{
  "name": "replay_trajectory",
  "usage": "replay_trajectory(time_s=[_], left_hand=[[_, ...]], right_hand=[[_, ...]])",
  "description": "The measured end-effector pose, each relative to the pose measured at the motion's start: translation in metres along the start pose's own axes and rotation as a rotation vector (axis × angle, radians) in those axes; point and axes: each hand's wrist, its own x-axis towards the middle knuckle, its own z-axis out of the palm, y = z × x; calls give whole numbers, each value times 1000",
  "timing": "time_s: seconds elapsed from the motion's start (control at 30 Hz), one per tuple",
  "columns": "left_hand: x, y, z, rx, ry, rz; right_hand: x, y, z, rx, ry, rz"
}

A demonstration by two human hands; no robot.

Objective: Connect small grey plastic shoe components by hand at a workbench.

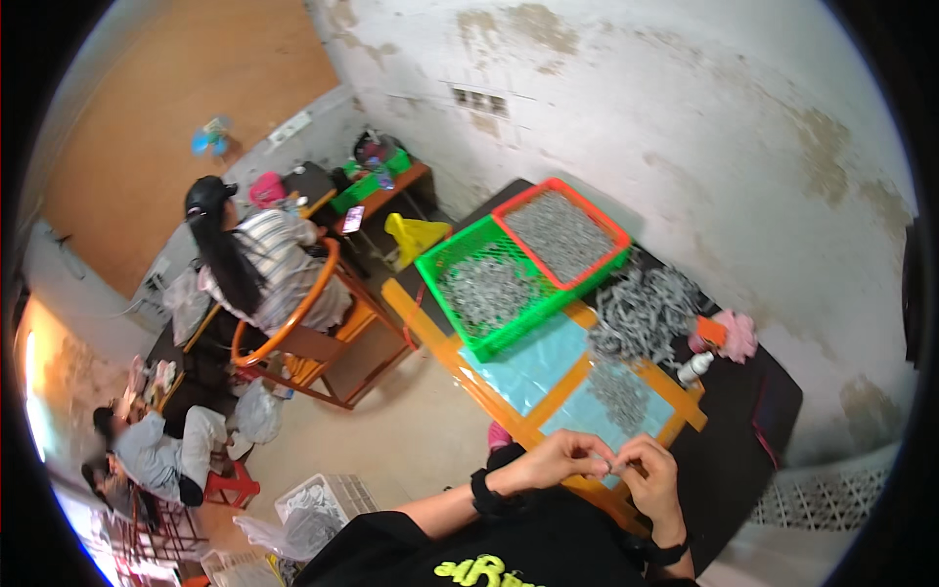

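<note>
My left hand (558, 458) and my right hand (653, 476) meet above the near edge of the table, fingertips pinched together. Between them is something small and greyish that I cannot make out. Just beyond my fingers, a scatter of small grey pieces (618, 393) lies on a light-blue sheet (577, 411) edged with orange tape. Farther back sits a heap of grey strips (641, 311). A white bottle (695, 367) stands to the right of the small pieces.
A green basket (479, 344) of grey pieces and a red tray (618, 239) of finer ones stand at the table's back. Beside the strips are an orange block (711, 332) and pink cloth (738, 336). To the left, a person (264, 259) sits on a wooden chair (337, 352); others sit farther off.
</note>
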Motion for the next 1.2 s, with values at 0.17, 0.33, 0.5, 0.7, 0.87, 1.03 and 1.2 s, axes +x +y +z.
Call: replay_trajectory(time_s=[0.17, 0.33, 0.5, 0.7, 0.87, 1.03, 1.2], left_hand=[[-8, -15, -12, -3, -73, 64], [-12, -3, -12, -31, -120, -2], [-6, -3, -9, -53, -160, 7], [-3, 4, -12, -72, -50, -29], [-2, 4, -14, -207, -38, -79], [-3, 0, -14, -335, -29, -241], [-3, -2, -9, -225, 34, -67]], right_hand=[[7, -8, 4, 41, -147, 44], [8, 5, -1, 250, -281, 138], [7, 2, -7, 380, -302, 218], [5, 14, 7, 323, -83, 97], [9, 1, 13, 245, 66, 4], [4, 4, 10, 184, 71, 38], [5, 2, 14, 331, 107, 87]])
